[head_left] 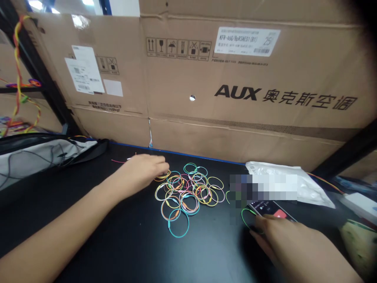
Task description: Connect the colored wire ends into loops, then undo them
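Observation:
Many thin coloured cable loops with small barrel clasps lie in a loose pile (188, 192) on the black table. At the pile's back left edge is my left hand (147, 169), its fingers curled down and closed at a yellow-orange cable loop (160, 179); the fingertips are partly hidden. My right hand (279, 232), at the right, pinches a green cable loop (242, 216), which sticks out to the left of the fingers. A turquoise cable loop (178, 237) lies at the near side of the pile.
Behind my right hand lie a phone (273, 209) and a white plastic packet (312, 186), partly pixelated. A large cardboard sheet (182, 86) walls off the back. To the left are a grey-and-black bag (26, 159) and a hanging yellow-red cord (19, 74).

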A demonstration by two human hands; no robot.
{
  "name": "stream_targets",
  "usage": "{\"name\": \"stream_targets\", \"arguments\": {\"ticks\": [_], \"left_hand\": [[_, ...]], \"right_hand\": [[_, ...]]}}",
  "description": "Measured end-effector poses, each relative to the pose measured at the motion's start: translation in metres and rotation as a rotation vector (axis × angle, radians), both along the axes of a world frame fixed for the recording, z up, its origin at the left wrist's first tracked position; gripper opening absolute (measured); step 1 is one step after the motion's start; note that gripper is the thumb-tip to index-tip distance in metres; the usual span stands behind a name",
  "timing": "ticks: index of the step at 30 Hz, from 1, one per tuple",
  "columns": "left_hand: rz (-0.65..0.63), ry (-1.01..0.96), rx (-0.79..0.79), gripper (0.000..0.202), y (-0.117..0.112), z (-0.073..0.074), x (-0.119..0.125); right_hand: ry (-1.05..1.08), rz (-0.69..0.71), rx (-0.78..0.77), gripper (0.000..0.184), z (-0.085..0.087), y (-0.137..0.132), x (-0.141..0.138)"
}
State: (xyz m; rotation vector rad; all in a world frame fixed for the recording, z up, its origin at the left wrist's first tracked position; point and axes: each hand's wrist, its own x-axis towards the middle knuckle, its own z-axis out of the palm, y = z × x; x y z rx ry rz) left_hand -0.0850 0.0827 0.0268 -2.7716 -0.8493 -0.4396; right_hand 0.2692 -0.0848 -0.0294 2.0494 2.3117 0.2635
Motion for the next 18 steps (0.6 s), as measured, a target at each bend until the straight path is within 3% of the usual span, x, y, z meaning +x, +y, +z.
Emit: {"name": "stream_targets", "arguments": {"ticks": [3,8,12,15,18], "left_hand": [[-0.018,0.077,-0.068,0.02,-0.003,-0.009,0.009],[-0.001,0.153,-0.007,0.011,-0.024,-0.002,0.026],[-0.178,0.166,0.064,0.011,-0.055,-0.005,0.049],[-0.311,0.157,0.025,0.012,-0.082,-0.016,0.067],[-0.366,0.163,-0.034,0.013,-0.103,-0.024,0.078]], "right_hand": [[-0.001,0.069,-0.042,0.032,-0.003,-0.001,-0.004],[0.085,0.227,-0.041,0.04,0.008,0.0,-0.026],[0.13,0.406,-0.086,0.032,0.01,0.001,-0.044],[0.197,0.535,-0.116,0.028,0.004,0.002,-0.051],[0.291,0.568,-0.111,0.027,0.002,0.001,-0.053]]}}
